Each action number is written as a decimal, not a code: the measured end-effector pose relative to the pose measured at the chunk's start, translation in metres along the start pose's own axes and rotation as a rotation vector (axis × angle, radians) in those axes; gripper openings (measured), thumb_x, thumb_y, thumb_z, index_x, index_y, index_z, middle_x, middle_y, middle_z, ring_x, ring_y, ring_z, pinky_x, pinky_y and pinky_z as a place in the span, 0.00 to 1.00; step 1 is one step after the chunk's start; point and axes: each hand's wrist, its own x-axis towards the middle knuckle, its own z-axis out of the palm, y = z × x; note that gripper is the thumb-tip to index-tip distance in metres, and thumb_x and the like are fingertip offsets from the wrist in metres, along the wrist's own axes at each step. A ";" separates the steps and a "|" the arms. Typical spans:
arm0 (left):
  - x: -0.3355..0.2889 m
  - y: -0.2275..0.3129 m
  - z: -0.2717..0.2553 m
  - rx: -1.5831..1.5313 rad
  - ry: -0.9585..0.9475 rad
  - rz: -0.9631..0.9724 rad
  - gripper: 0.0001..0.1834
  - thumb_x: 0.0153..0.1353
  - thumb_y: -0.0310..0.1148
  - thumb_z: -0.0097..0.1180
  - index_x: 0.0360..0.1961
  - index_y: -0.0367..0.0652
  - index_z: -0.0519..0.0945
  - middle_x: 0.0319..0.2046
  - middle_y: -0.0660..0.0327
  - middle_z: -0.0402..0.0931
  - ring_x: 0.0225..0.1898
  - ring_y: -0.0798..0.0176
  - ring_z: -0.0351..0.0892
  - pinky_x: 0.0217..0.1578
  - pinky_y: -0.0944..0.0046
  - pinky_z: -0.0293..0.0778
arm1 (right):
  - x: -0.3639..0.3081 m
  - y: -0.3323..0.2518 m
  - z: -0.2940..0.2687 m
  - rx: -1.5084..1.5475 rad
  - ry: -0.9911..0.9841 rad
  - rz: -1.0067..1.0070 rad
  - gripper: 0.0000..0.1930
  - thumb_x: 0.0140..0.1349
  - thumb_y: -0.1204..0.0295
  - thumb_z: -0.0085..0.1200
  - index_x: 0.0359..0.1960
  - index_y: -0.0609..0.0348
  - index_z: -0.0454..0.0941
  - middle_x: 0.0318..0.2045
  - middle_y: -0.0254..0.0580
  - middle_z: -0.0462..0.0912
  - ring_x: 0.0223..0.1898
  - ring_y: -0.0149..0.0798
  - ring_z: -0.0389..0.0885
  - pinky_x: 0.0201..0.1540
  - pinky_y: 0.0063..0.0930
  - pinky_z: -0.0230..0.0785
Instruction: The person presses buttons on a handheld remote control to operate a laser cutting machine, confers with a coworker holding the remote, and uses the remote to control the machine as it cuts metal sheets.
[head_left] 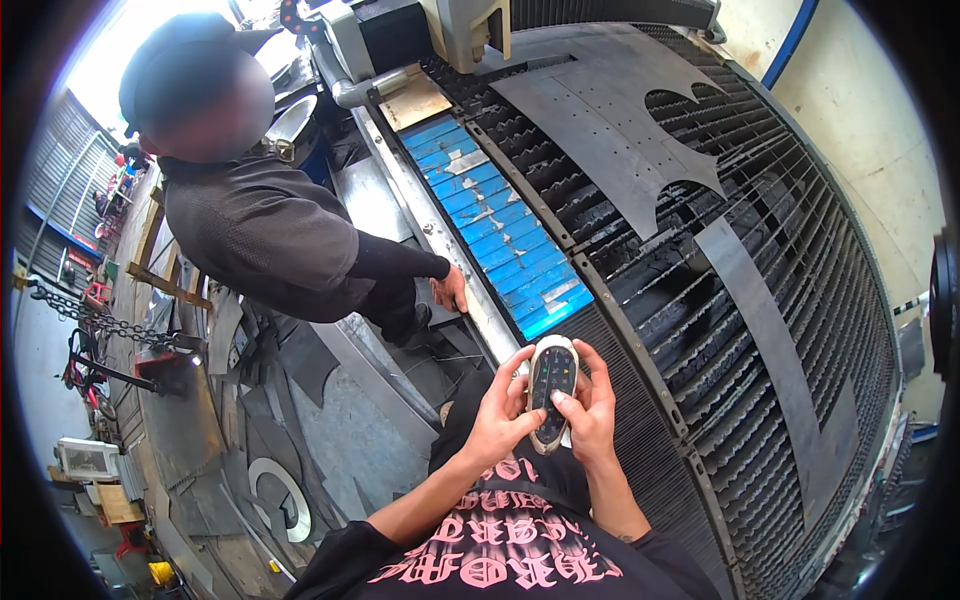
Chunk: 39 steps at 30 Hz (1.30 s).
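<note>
Between my two hands, in front of my body, is a handheld remote control (551, 375), white-edged with a dark face of small buttons. My left hand (505, 410) wraps its left side, the thumb resting low on the face. My right hand (592, 410) grips the other side, its thumb lying on the buttons. Beyond the remote stretches a slatted metal cutting bed (640, 340) with jagged supports. A large cut steel sheet (590, 110) and a long narrow steel strip (765, 330) lie on the slats.
A co-worker (270, 230) in dark clothes stands at the left, one hand on the machine's metal rail (475, 300). Blue slatted covers (490, 220) run beside the rail. Sheet offcuts and a metal ring (262, 482) lie at the lower left, near a hanging chain (100, 322).
</note>
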 end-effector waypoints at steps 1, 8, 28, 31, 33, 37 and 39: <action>0.000 0.001 0.000 0.009 0.007 -0.003 0.46 0.56 0.15 0.53 0.74 0.44 0.48 0.58 0.52 0.68 0.58 0.62 0.71 0.59 0.62 0.67 | 0.000 0.000 0.000 -0.001 0.004 0.007 0.37 0.57 0.81 0.54 0.69 0.61 0.55 0.52 0.49 0.79 0.51 0.34 0.79 0.55 0.27 0.72; -0.002 -0.001 -0.001 -0.013 0.011 -0.008 0.47 0.56 0.14 0.53 0.74 0.45 0.47 0.57 0.52 0.68 0.57 0.62 0.72 0.58 0.62 0.68 | 0.000 0.004 0.000 0.007 0.019 0.033 0.36 0.57 0.82 0.54 0.69 0.61 0.55 0.52 0.50 0.79 0.51 0.35 0.79 0.55 0.29 0.72; -0.009 0.001 -0.011 -0.079 0.026 -0.067 0.45 0.57 0.19 0.56 0.74 0.43 0.49 0.62 0.52 0.64 0.59 0.62 0.70 0.57 0.64 0.69 | 0.003 -0.002 0.011 0.007 0.018 0.069 0.36 0.59 0.81 0.57 0.69 0.59 0.55 0.52 0.50 0.79 0.51 0.35 0.79 0.54 0.29 0.73; -0.011 0.004 -0.013 -0.100 0.013 -0.084 0.45 0.57 0.19 0.55 0.74 0.44 0.49 0.62 0.53 0.64 0.59 0.62 0.70 0.56 0.64 0.69 | 0.004 -0.002 0.013 -0.028 0.021 0.061 0.36 0.59 0.82 0.58 0.69 0.58 0.56 0.52 0.49 0.79 0.50 0.35 0.81 0.52 0.28 0.75; -0.009 0.005 -0.014 -0.102 -0.003 -0.058 0.45 0.58 0.19 0.54 0.75 0.44 0.47 0.61 0.53 0.63 0.58 0.61 0.71 0.56 0.63 0.70 | 0.006 -0.002 0.014 -0.051 0.032 0.045 0.36 0.59 0.83 0.58 0.69 0.58 0.56 0.52 0.49 0.80 0.49 0.35 0.81 0.52 0.28 0.75; -0.008 0.022 -0.009 -0.174 -0.091 -0.051 0.48 0.57 0.20 0.55 0.75 0.45 0.44 0.63 0.52 0.60 0.58 0.60 0.71 0.56 0.62 0.70 | 0.009 -0.017 0.021 -0.028 -0.001 0.002 0.36 0.59 0.84 0.57 0.69 0.59 0.56 0.51 0.50 0.80 0.50 0.36 0.82 0.52 0.29 0.76; -0.004 0.028 -0.011 -0.176 -0.116 -0.041 0.49 0.56 0.20 0.55 0.76 0.44 0.43 0.63 0.52 0.60 0.59 0.59 0.70 0.57 0.62 0.70 | 0.015 -0.022 0.026 -0.042 -0.006 -0.013 0.36 0.59 0.84 0.57 0.69 0.59 0.55 0.51 0.51 0.80 0.49 0.36 0.82 0.51 0.29 0.77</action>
